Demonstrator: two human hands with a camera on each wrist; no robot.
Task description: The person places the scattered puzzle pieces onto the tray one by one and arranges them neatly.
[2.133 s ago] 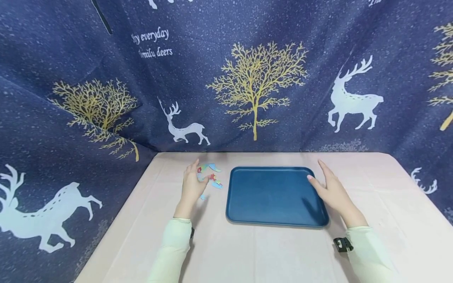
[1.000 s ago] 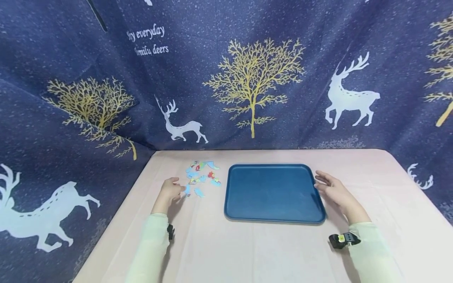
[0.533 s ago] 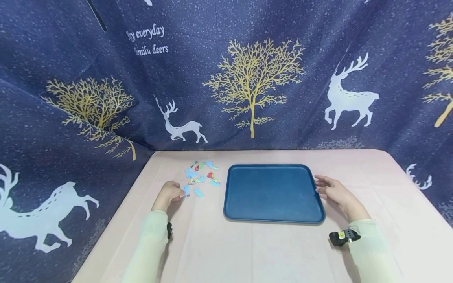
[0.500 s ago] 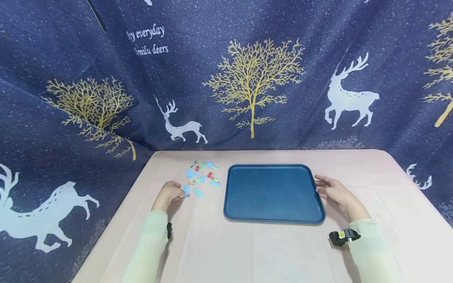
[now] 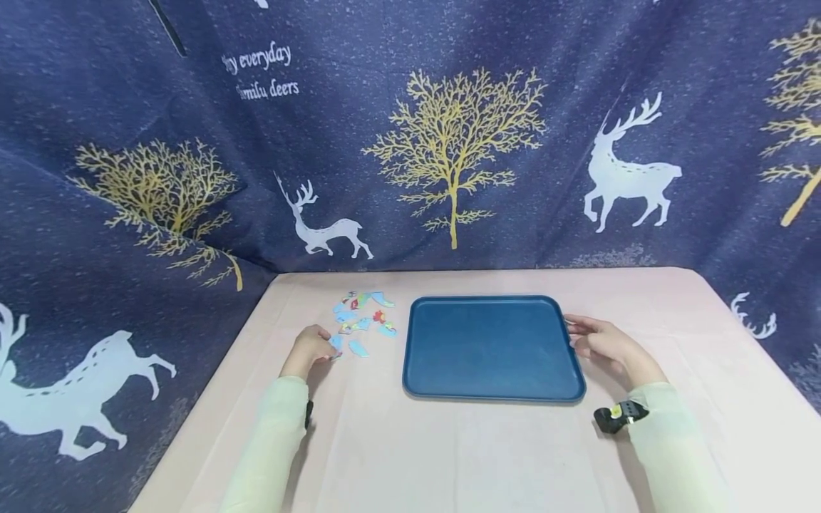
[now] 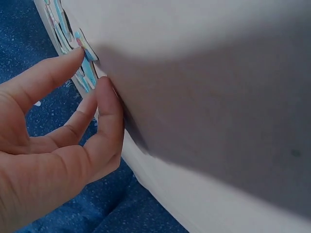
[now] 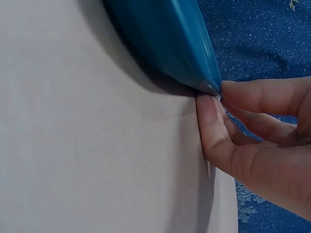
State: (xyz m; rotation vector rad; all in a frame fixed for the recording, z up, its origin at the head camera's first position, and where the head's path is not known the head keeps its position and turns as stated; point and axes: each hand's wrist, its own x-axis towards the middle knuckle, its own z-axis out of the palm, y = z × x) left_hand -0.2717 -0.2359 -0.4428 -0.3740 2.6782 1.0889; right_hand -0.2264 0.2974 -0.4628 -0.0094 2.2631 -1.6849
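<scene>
My left hand [image 5: 311, 347] is at the near-left side of several flat, irregular puzzle pieces. Thumb and index finger pinch the edge of a light-blue puzzle piece [image 6: 88, 47] on the table, its outline partly hidden by the fingers. To the right lies a dark-blue rectangular tray [image 5: 490, 349] with a low raised rim. Thumb and fingers of my right hand [image 5: 606, 345] hold that tray at its right edge; in the right wrist view, its rim [image 7: 206, 73] meets the thumb and index tips.
More puzzle pieces [image 5: 359, 348], light blue with red, yellow and green print, lie scattered left of the tray, some overlapping. A pale pink cloth covers the table [image 5: 449, 449]. Behind it hangs a dark-blue curtain [image 5: 385, 142] printed with deer and trees.
The left hand has come from above the pieces down and left to the piece nearest it. My right hand has lowered to the tray's right edge. Tray and pieces stay in place.
</scene>
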